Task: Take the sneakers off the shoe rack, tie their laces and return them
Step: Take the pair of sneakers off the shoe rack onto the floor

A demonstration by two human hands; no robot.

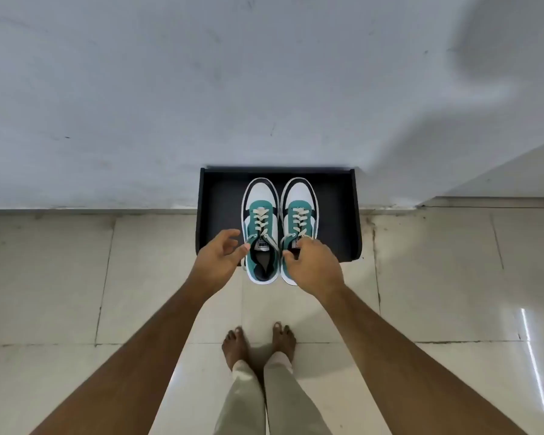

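Two teal, white and black sneakers stand side by side on a black shoe rack [220, 196] against the wall, toes toward the wall, heels overhanging its front edge. The left sneaker [260, 215] has cream laces and an open collar. The right sneaker [299, 208] is partly covered at the heel. My left hand [220, 255] is beside the left sneaker's collar, fingers spread, thumb tip near its edge. My right hand [314, 265] lies over the right sneaker's collar, fingers curled at the tongue; whether it grips the shoe is unclear.
The rack's tray has raised sides and sits on a pale tiled floor [76, 277] below a grey-white wall [201, 89]. My bare feet [258, 343] stand on the tiles in front of the rack. A wall corner juts out at the right [515, 171].
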